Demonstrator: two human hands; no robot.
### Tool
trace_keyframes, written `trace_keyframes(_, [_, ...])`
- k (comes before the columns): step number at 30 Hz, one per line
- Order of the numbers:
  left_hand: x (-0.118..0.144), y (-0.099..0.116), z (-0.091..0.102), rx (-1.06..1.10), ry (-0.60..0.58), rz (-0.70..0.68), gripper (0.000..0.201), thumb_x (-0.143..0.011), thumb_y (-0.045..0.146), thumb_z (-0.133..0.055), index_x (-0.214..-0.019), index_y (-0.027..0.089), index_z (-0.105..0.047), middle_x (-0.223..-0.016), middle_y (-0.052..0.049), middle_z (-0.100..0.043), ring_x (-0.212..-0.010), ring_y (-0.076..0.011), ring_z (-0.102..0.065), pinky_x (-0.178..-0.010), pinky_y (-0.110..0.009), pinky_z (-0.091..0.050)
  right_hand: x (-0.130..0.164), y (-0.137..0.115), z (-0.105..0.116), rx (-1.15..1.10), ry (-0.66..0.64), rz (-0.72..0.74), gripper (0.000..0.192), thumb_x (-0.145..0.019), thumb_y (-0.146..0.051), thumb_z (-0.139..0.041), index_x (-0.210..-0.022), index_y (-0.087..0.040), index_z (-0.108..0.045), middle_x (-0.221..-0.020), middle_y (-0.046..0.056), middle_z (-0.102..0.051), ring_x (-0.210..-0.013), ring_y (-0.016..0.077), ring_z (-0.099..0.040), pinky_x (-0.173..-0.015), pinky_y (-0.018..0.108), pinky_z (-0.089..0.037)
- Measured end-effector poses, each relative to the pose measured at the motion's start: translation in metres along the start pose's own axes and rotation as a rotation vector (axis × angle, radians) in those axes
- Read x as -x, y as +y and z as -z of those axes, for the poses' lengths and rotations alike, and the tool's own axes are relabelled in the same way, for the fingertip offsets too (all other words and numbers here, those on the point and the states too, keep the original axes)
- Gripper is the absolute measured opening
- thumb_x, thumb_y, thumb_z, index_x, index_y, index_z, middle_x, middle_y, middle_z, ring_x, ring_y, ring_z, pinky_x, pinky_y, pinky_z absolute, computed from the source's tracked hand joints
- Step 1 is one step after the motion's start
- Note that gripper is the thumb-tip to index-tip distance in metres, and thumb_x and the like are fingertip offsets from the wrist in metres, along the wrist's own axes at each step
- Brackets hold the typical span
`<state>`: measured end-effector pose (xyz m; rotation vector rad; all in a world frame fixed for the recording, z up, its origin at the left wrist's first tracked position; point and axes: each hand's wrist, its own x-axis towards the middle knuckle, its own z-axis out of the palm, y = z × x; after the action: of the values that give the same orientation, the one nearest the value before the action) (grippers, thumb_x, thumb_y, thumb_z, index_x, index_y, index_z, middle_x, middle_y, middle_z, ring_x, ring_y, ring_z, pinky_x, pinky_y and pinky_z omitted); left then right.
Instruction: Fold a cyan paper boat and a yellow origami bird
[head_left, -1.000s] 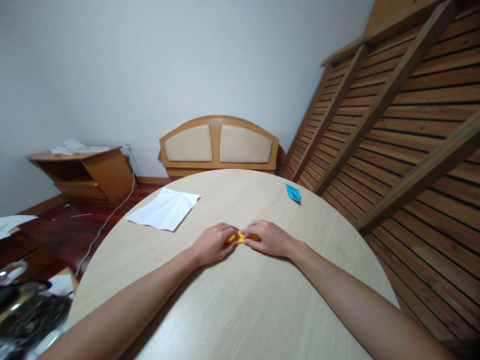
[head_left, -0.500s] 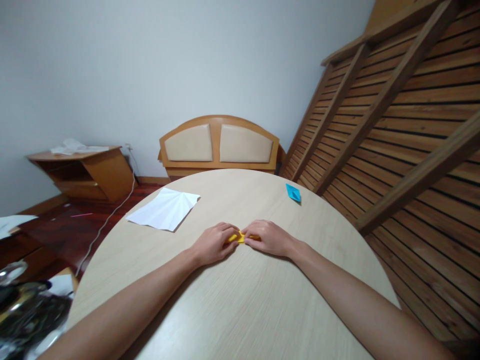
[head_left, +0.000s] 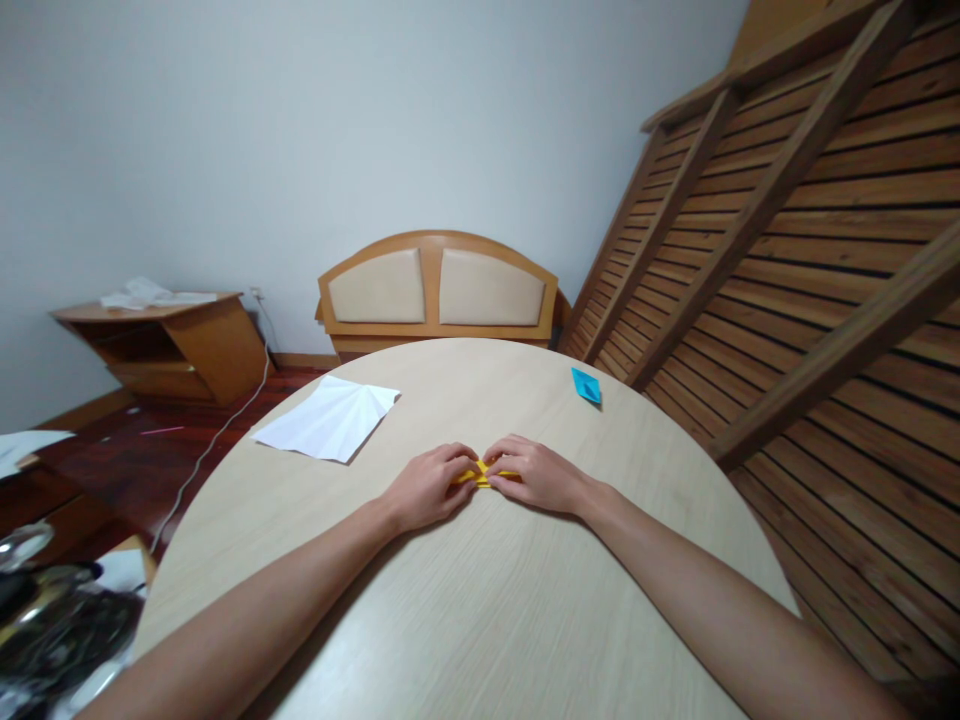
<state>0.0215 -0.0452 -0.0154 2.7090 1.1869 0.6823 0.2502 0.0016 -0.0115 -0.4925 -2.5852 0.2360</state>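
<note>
A small piece of folded yellow paper (head_left: pixel 483 474) lies on the round, pale wood table (head_left: pixel 487 600), between my two hands. My left hand (head_left: pixel 433 485) grips its left end with thumb and fingers bent around it. At the other end, my right hand (head_left: pixel 536 475) has its fingers curled over the paper and the thumb against the near side. Much of the paper is hidden beneath the fingers. Farther back on the right sits a small folded blue paper boat (head_left: pixel 586 386). A creased white sheet (head_left: pixel 330 418) rests on the left of the table.
Slatted wooden panels (head_left: pixel 810 300) lean along the right side. Behind the table stands a padded headboard (head_left: pixel 439 285). A low wooden cabinet (head_left: pixel 172 345) with papers is at the left, and a white cable (head_left: pixel 214 440) runs over the floor.
My right hand's fingers have lifted and shifted slightly on the yellow paper. The left hand, the white sheet and the blue boat stay where they were.
</note>
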Motion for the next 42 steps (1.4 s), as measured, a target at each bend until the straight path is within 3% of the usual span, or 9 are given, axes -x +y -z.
trace_keyframes(5, [0.0000,-0.0016,-0.0024,-0.008,0.016,0.001,0.019,-0.094,0.027,-0.051,-0.106,0.020,-0.065,-0.114,-0.007,-0.065,-0.096,-0.0191,-0.064,-0.084,-0.030,-0.052,0.0016,0.0022,-0.0014,0.025,0.027,0.007,0.017,-0.092,-0.019,-0.059,-0.095,-0.020,-0.075,-0.115,0.008,-0.069,-0.104,0.0212,-0.061,-0.091,0.036,-0.050])
trace_keyframes(16, [-0.0015,0.0038,0.0004,0.005,-0.009,0.024,0.018,-0.092,0.024,-0.053,-0.109,0.021,-0.060,-0.106,-0.006,-0.067,-0.090,-0.0179,-0.065,-0.079,-0.028,-0.050,0.0007,0.0006,0.0012,0.051,0.028,0.035,0.016,-0.091,-0.019,-0.060,-0.097,-0.019,-0.074,-0.104,0.008,-0.072,-0.095,0.0204,-0.062,-0.088,0.035,-0.050])
trace_keyframes(22, [-0.0016,0.0031,-0.0011,-0.016,-0.006,0.062,0.022,-0.093,0.026,-0.053,-0.113,0.020,-0.058,-0.104,-0.006,-0.070,-0.093,-0.0197,-0.065,-0.081,-0.030,-0.050,0.0004,-0.0004,0.0028,0.010,-0.034,0.024,0.019,-0.094,-0.018,-0.056,-0.104,-0.019,-0.072,-0.102,0.007,-0.072,-0.093,0.0185,-0.064,-0.087,0.032,-0.050])
trace_keyframes(42, [-0.0038,-0.0047,-0.0051,-0.125,0.001,0.138,0.019,-0.096,0.022,-0.050,-0.101,0.021,-0.069,-0.093,-0.003,-0.073,-0.085,-0.0167,-0.066,-0.073,-0.025,-0.047,-0.0005,-0.0012,0.0007,0.094,-0.062,-0.163,0.017,-0.094,-0.022,-0.058,-0.107,-0.021,-0.070,-0.098,0.005,-0.075,-0.089,0.0196,-0.067,-0.083,0.031,-0.047])
